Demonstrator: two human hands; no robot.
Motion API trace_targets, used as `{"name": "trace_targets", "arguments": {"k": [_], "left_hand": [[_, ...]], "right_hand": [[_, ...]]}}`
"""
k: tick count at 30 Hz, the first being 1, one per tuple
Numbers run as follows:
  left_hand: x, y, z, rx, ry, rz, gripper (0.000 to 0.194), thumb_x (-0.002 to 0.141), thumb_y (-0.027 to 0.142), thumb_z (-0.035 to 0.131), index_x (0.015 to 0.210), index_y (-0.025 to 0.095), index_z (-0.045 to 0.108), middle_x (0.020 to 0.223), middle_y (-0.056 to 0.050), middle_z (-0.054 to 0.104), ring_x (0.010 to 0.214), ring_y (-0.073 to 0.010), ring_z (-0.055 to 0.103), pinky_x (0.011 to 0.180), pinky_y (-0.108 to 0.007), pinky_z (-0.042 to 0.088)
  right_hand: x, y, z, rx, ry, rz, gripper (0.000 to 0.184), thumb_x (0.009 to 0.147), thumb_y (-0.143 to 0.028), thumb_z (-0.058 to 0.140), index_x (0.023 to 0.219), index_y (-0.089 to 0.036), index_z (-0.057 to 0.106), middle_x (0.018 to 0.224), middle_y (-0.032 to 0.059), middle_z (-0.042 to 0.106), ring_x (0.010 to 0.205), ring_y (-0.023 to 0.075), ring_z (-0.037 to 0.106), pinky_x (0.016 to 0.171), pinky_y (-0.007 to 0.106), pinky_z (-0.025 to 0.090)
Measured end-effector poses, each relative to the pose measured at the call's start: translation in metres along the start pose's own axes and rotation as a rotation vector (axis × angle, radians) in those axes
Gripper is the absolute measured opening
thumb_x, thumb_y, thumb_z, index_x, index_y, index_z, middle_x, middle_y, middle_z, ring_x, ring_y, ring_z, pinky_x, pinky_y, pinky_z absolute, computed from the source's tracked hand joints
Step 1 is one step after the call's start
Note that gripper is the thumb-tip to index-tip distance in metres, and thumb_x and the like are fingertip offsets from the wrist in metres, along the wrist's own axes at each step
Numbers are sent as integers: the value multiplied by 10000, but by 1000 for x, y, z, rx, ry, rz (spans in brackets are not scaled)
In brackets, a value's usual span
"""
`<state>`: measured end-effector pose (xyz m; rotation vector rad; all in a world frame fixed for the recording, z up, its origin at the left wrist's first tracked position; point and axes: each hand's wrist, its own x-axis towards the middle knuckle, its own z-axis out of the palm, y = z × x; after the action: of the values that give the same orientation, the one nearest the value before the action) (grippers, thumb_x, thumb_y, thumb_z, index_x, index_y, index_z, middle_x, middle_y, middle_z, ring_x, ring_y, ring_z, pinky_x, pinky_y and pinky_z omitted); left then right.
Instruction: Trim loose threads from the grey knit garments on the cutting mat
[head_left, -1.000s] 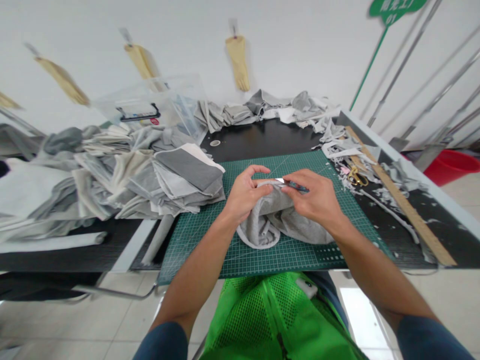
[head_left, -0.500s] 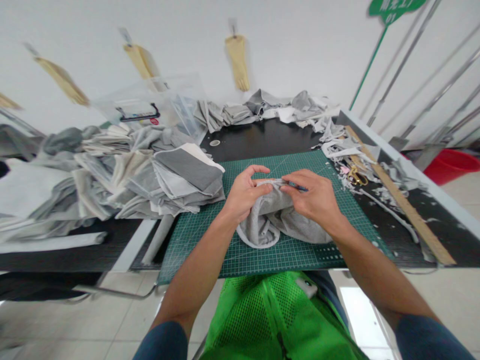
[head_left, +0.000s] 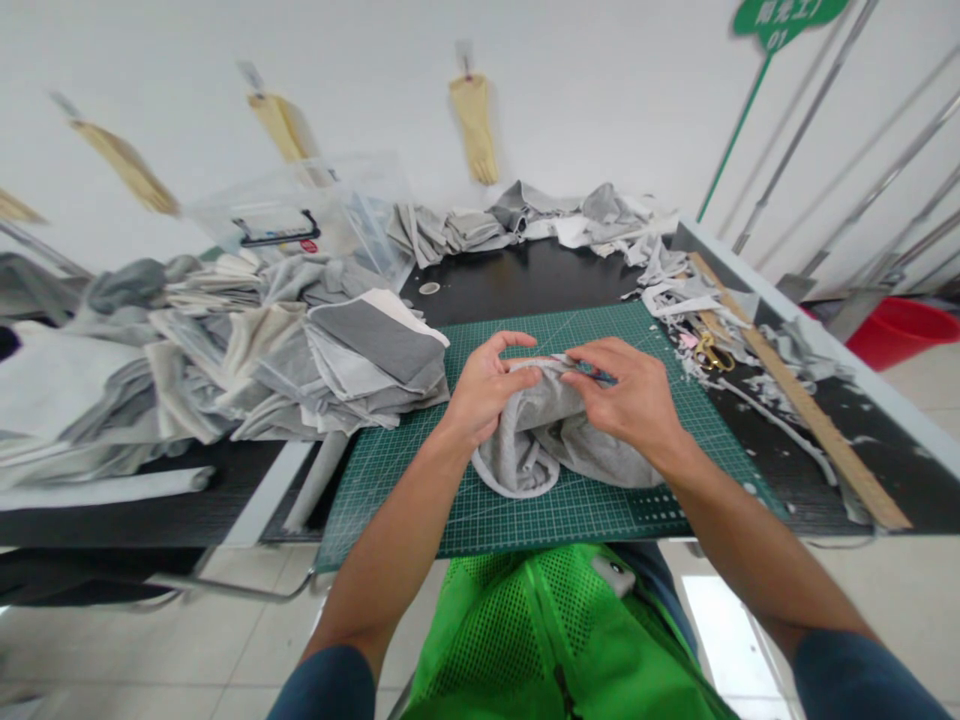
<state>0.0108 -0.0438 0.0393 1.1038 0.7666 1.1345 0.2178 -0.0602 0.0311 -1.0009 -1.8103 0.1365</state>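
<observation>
A piece of grey fabric (head_left: 592, 445) with a pale rolled edge lies bunched on the green cutting mat (head_left: 390, 480). Its upper edge is pinched between the thumb and fingers of my left hand (head_left: 487, 392), whose index finger arches above it. Close by on the right, my right hand (head_left: 626, 388) is closed around a small blue tool (head_left: 598, 374) at that same edge. Most of the tool is hidden by the fingers, so I cannot make out its kind. The fingertips of both hands are a short gap apart along the edge.
Heaps of grey and white cloth (head_left: 375, 345) cover the left side, before a clear plastic box (head_left: 300, 205). On the right lie gold-handled scissors (head_left: 711, 352), fabric scraps and a long wooden ruler (head_left: 810, 410). More cloth (head_left: 472, 228) lines the back, and a red bucket (head_left: 904, 330) stands beyond the table.
Both hands keep their places on the fabric. At most, the right fingers and the blue tool have shifted very slightly; the whole view has moved a little with the head.
</observation>
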Motion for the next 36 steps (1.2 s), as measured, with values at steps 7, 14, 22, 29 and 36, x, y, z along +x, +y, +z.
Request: {"name": "trace_targets", "arguments": {"k": [7, 14, 22, 29, 36], "left_hand": [[-1, 0, 2, 6, 2, 7, 635, 689, 280, 964, 1189, 200, 582, 869, -25, 809, 714, -177, 771, 714, -277, 613], [-2, 0, 3, -3, -1, -2, 632, 687, 258, 963, 1190, 199, 583, 873, -25, 808, 714, -167, 770, 712, -268, 617], [-2, 1, 3, 0, 4, -14, 618, 693, 251, 952, 1187, 203, 584, 885, -30, 810, 712, -172, 770, 705, -273, 613], [-2, 1, 3, 3, 18, -3, 608, 696, 244, 942, 1187, 203, 586, 891, -32, 814, 718, -176, 770, 725, -286, 616], [-1, 1, 0, -7, 18, 2, 616, 693, 272, 946, 1181, 206, 577, 933, -52, 830, 740, -194, 788, 740, -308, 628]], "right_hand": [[0, 0, 2, 5, -11, 1, 175, 927, -241, 759, 1078, -242, 848, 1012, 71, 827, 888, 242, 766, 859, 391, 617], [-1, 1, 3, -16, -8, -3, 151, 939, -235, 750, 1047, -244, 855, 1001, 66, 830, 919, 247, 771, 871, 392, 618], [-1, 2, 3, 0, 15, -1, 153, 927, -220, 746, 1028, -246, 859, 997, 66, 836, 929, 258, 777, 878, 405, 623], [-1, -2, 1, -25, 11, 7, 169, 915, -236, 741, 1048, -222, 844, 997, 72, 829, 839, 229, 750, 844, 387, 617], [-1, -4, -2, -41, -1, 45, 178, 884, -227, 735, 1026, -230, 843, 973, 65, 830, 827, 236, 753, 820, 385, 608]]}}
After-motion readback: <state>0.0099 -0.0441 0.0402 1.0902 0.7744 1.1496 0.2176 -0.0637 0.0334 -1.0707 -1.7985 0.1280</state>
